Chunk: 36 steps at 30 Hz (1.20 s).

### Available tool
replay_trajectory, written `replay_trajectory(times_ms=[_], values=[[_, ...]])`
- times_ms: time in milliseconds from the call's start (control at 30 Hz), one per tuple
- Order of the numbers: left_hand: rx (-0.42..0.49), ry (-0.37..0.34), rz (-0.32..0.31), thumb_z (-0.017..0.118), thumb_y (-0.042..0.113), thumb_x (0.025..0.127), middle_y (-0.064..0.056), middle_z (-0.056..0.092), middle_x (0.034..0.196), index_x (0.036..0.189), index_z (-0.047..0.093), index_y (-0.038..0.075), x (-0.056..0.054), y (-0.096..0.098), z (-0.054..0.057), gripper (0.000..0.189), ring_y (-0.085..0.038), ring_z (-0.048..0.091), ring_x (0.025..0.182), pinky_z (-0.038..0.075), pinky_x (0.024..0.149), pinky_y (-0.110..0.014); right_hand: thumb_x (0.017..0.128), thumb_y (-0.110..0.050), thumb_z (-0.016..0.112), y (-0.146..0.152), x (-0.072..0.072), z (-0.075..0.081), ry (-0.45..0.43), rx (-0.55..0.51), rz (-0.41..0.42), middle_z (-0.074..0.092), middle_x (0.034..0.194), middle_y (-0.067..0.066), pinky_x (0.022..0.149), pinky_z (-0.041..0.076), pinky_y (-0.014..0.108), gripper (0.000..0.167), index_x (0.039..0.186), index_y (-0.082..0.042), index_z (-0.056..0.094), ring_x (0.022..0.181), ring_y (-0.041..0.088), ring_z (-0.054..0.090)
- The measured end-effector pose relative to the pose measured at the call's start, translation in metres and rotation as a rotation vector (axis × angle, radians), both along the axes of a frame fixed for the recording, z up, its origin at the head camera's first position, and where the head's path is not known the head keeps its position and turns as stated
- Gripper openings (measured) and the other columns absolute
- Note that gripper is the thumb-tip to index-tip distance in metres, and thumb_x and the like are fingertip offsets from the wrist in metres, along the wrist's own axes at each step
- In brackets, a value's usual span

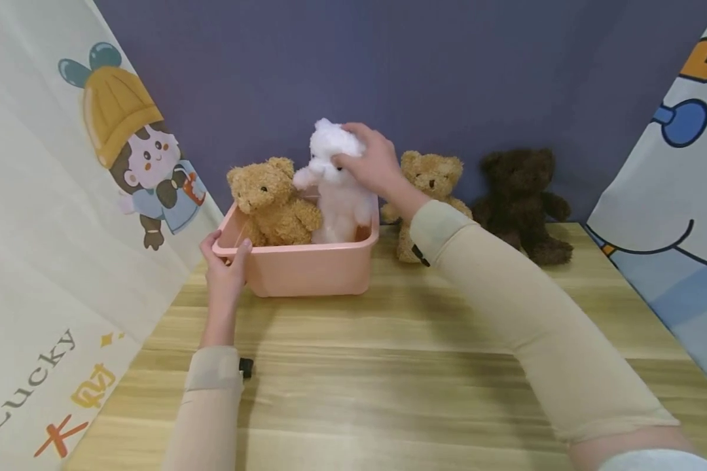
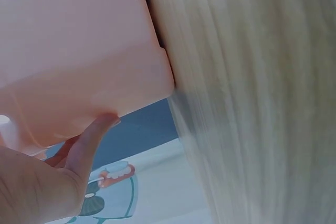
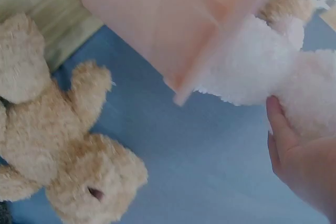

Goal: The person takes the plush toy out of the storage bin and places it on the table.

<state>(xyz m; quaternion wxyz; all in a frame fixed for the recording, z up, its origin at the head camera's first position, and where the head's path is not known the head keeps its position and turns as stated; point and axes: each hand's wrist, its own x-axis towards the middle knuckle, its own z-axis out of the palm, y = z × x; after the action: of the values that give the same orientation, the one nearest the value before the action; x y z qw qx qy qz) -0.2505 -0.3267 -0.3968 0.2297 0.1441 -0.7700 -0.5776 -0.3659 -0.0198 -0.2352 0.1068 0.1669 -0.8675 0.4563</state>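
Note:
A pink plastic bin [image 1: 306,271] stands on the table, and my left hand [image 1: 224,278] grips its left front corner, thumb against the front wall. In the left wrist view that hand [image 2: 58,177] holds the bin's side [image 2: 89,40]. Inside the bin sits a light brown teddy bear [image 1: 271,203]. Beside it, a white teddy bear [image 1: 342,196] stands upright, its lower body inside the bin. My right hand [image 1: 374,160] holds the white bear by the head. From the right wrist, this hand [image 3: 304,166] shows against the white fur [image 3: 247,66].
Right of the bin, a second light brown teddy bear [image 1: 433,176] leans near the dark blue backdrop [image 1: 477,65], partly behind my right wrist. A dark brown teddy bear [image 1: 521,203] sits farther right. Printed cloths flank the wooden table [image 1: 342,366].

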Motion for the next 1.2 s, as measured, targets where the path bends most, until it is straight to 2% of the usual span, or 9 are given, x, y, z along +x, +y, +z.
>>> replay_trajectory(times_ms=[200,333,533,733,867,933,1100,1200], values=[[-0.059,0.014,0.009,0.069,0.06,0.096,-0.021,0.049,0.161,0.162,0.024,0.036,0.003,-0.001,-0.002,0.084,-0.036,0.058,0.132,0.052,0.071,-0.022,0.093,-0.038,0.081,0.038,0.018,0.026,0.011,-0.257,-0.079,0.051,0.162,-0.008,0.118,0.048,0.042,0.064,0.151,-0.044,0.055,0.143,0.015,0.05],[-0.063,0.009,0.011,0.069,0.058,0.097,-0.021,0.052,0.158,0.162,0.024,0.036,0.006,-0.001,-0.005,0.082,-0.036,0.059,0.13,0.054,0.068,-0.024,0.095,-0.034,0.08,0.075,0.032,0.034,0.04,-0.411,-0.087,0.053,0.158,-0.003,0.111,0.052,0.042,0.059,0.148,-0.042,0.057,0.137,0.017,0.053],[-0.046,0.022,-0.005,0.069,0.056,0.098,-0.022,0.051,0.159,0.163,0.023,0.037,0.005,-0.002,-0.004,0.081,-0.038,0.058,0.133,0.056,0.068,-0.029,0.096,-0.027,0.077,0.12,0.047,0.046,0.096,-0.57,-0.025,0.054,0.147,0.001,0.081,0.058,0.037,0.055,0.148,-0.034,0.059,0.122,0.021,0.058],[-0.044,0.028,-0.011,0.068,0.056,0.098,-0.02,0.05,0.16,0.163,0.023,0.037,0.0,-0.001,-0.003,0.082,-0.037,0.057,0.134,0.057,0.068,-0.029,0.096,-0.022,0.077,0.147,0.063,0.053,0.132,-0.576,0.013,0.054,0.142,-0.001,0.07,0.059,0.029,0.054,0.146,-0.03,0.06,0.117,0.02,0.058],[-0.048,0.029,-0.017,0.068,0.056,0.098,-0.02,0.049,0.161,0.163,0.023,0.037,-0.002,-0.001,-0.003,0.082,-0.037,0.057,0.134,0.056,0.068,-0.028,0.095,-0.016,0.076,0.158,0.078,0.055,0.142,-0.575,0.036,0.056,0.137,-0.001,0.063,0.053,0.026,0.052,0.144,-0.027,0.063,0.109,0.02,0.058],[-0.047,0.028,-0.019,0.068,0.056,0.098,-0.02,0.049,0.161,0.163,0.023,0.038,-0.003,-0.001,-0.003,0.081,-0.037,0.057,0.135,0.056,0.068,-0.027,0.093,-0.013,0.077,0.162,0.083,0.054,0.128,-0.571,0.044,0.056,0.136,-0.001,0.066,0.052,0.027,0.053,0.143,-0.026,0.064,0.109,0.02,0.057],[-0.028,0.023,-0.013,0.068,0.055,0.098,-0.02,0.049,0.161,0.163,0.022,0.038,0.0,-0.001,-0.003,0.081,-0.035,0.056,0.136,0.057,0.07,-0.029,0.092,-0.014,0.079,0.169,0.088,0.049,0.104,-0.456,-0.005,0.057,0.139,-0.005,0.082,0.053,0.024,0.055,0.144,-0.028,0.064,0.119,0.017,0.055],[-0.024,0.013,-0.009,0.068,0.056,0.098,-0.019,0.049,0.161,0.163,0.021,0.038,0.001,-0.002,-0.003,0.082,-0.034,0.055,0.136,0.057,0.071,-0.029,0.093,-0.015,0.078,0.177,0.09,0.046,0.095,-0.419,-0.032,0.057,0.139,-0.006,0.083,0.054,0.022,0.055,0.145,-0.029,0.064,0.121,0.016,0.055]])
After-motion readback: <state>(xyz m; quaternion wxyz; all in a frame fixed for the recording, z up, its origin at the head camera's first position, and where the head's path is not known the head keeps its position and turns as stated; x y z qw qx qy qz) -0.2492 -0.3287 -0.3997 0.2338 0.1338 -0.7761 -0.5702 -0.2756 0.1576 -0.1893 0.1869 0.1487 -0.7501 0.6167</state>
